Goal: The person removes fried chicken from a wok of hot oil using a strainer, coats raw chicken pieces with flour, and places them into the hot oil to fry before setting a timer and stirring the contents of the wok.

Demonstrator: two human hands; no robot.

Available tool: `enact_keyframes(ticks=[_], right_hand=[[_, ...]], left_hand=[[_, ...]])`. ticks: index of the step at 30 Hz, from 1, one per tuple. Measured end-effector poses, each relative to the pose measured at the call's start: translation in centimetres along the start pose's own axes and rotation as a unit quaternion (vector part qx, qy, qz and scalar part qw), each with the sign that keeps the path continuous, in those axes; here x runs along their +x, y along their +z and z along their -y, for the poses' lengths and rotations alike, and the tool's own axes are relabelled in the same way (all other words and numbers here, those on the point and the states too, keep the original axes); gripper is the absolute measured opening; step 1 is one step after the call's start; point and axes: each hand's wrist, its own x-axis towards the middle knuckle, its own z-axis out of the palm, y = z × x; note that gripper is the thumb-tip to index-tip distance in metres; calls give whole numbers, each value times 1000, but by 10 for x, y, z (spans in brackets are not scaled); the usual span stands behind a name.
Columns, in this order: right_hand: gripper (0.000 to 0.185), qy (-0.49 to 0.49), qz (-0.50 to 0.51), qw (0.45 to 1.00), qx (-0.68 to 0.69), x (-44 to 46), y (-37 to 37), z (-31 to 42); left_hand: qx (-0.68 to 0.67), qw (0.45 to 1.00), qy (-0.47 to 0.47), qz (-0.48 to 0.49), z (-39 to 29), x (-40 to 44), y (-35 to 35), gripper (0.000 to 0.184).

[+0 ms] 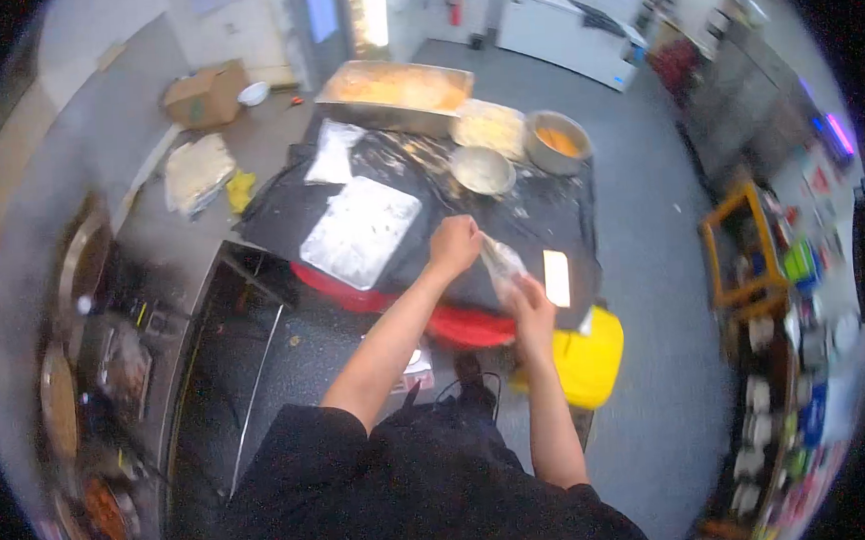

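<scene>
A translucent plastic bag [500, 264] with something pale in it stretches between my two hands, over the front of a black-covered table [452, 274]. My left hand [458, 243] is closed on the bag's upper end. Around its lower part, my right hand [529, 302] is wrapped. A white tray [362, 232] with dark specks lies left of my left hand. Just right of my right hand is a bright white rectangle [556, 278], too washed out to name. A metal bowl [483, 171] stands beyond the bag.
At the table's back are a deep metal pan [400, 120] of yellowish food, a tray of pale food [489, 127] and a pot [557, 161] with orange contents. A white bag [333, 153] lies left. A yellow container [594, 361] stands by the front right corner; a counter [162, 250] runs left.
</scene>
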Motion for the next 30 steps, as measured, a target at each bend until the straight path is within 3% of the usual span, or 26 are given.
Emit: enact_keyframes(ticks=[2,3,4,5,6,7,8,10,11,12,13,14,15,17,18,19,20,21,22,24,26,27,28,30], right_hand=[[28,-11,16,999,-39,66,0,-1],[19,-58,-10,987,-149,103,4,0],[18,-161,-24,960,-227,144,6,-4],[19,-296,-38,881,-367,191,5,-11],[18,-269,-30,916,-298,229,12,-1],[15,-289,-12,903,-317,283,7,-13],[14,-266,14,899,-349,352,13,-19],[16,-221,70,881,-412,488,16,-31],[20,-219,89,924,-301,525,16,-34],[29,-148,120,904,-383,595,16,-55],[35,-278,30,791,-543,619,22,-57],[37,-250,8,782,-571,621,41,-45],[38,-221,-23,769,-599,614,62,-36],[35,-369,107,762,-522,571,118,-79],[33,-305,244,831,-396,485,142,-57],[32,-185,367,884,-223,400,167,-35],[31,-51,438,893,-90,314,194,-13],[33,208,488,845,-65,240,203,4],[31,353,539,758,97,184,199,-44],[56,516,456,715,124,74,230,-42],[62,297,519,760,253,20,242,-27],[66,179,614,753,154,9,248,-23],[65,-63,581,810,-49,-30,235,-39],[67,-212,549,763,-267,-99,220,-108]], left_hand=[[26,997,-45,-54,17,50,-4,16],[31,994,-62,-81,21,71,-7,16],[36,991,-82,-104,24,87,-8,17],[21,988,-96,-118,26,106,-11,17],[17,991,-100,-83,31,126,-11,19],[-51,992,-61,-96,62,147,13,18],[-101,992,-44,-70,51,158,26,22],[-115,985,-44,-124,76,164,14,31],[-115,985,-95,-81,83,158,10,36],[-219,957,-191,12,81,149,-5,41],[-143,959,-232,-74,68,131,-18,42],[-146,956,-239,-86,89,116,-15,43],[-137,944,-256,-157,90,103,-23,44],[-93,922,-247,-281,93,78,-37,49],[-67,913,-225,-333,92,69,-41,52],[-12,915,-204,-348,66,61,-57,54],[36,920,-178,-347,40,48,-77,56],[93,938,-139,-305,40,21,-76,57],[131,955,-83,-253,44,-5,-61,57],[51,961,-137,-236,46,-64,-55,59],[-80,928,-243,-270,55,-128,-62,60],[-162,892,-291,-305,61,-162,-68,60],[-247,846,-325,-344,68,-197,-83,61],[-391,746,-340,-419,73,-255,-115,62]])
